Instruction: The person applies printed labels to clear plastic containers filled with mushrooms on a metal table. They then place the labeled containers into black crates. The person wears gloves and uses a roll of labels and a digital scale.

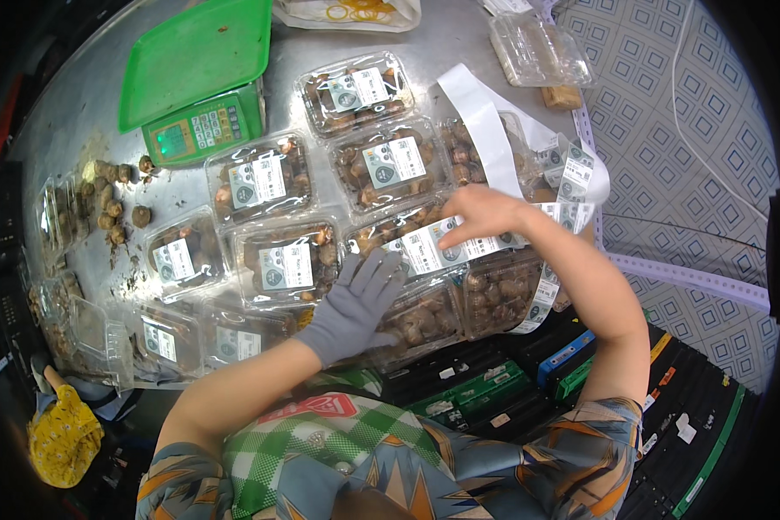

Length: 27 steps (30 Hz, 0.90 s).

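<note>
My left hand [357, 309], in a grey glove, lies flat with its fingers spread. Its fingertips rest at the near left corner of a clear plastic clamshell [364, 242] of small brown tubers that look like taro, beside the end of a label strip [422, 250]. My bare right hand [484, 214] grips that strip over the same clamshell, thumb on its printed face. From there the strip runs right and hangs over nearby packs. Labelled clamshells stand farther back, among them one pack [393, 162] behind my hands and one [286, 263] to the left.
A green digital scale [201, 127] stands at the back left of the metal table [188, 185]. Loose tubers [112, 211] and soil lie left. White backing paper [484, 127] curls over packs at right, near empty clamshells [539, 52]. Black crates [656, 416] are below; another person's yellow sleeve [65, 435] is lower left.
</note>
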{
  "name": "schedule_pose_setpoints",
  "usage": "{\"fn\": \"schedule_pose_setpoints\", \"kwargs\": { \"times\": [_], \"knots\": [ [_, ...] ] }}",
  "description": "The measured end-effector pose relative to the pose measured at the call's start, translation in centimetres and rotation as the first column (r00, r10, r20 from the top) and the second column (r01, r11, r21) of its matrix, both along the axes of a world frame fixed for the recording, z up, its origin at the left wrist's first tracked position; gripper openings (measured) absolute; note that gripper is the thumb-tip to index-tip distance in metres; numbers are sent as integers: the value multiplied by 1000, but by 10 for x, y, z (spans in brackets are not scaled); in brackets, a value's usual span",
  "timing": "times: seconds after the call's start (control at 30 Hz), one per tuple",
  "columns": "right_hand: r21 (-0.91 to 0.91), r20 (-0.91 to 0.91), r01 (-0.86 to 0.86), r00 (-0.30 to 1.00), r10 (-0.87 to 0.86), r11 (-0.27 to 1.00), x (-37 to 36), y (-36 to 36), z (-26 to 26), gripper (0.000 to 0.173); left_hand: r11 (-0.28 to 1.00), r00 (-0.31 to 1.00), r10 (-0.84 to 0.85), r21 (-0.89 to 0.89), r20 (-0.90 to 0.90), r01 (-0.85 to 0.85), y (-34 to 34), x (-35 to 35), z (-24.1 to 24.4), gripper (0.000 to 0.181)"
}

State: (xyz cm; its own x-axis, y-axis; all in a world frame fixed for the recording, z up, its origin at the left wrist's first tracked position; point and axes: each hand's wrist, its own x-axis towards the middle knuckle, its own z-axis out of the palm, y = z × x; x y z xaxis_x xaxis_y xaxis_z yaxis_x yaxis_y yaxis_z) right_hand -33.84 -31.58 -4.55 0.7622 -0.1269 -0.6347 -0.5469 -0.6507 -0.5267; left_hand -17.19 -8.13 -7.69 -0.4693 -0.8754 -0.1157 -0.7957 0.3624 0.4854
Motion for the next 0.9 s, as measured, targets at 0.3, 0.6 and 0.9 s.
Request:
{"fn": "schedule_pose_setpoints", "kwargs": {
  "times": [0.3,0.6,0.9],
  "knots": [
    [-358,-115,136,975,-188,924,-89,-66,32,28,998,999,-52,44,15,51,-5,-1,14,84],
    [340,-37,365,926,-376,867,-90,0,101,25,832,779,278,546,-562,97,19,-50,39,61],
    [-47,157,23,987,-16,999,-75,96,67,35,391,228,871,895,-436,217,26,-65,42,30]
  ]
}}
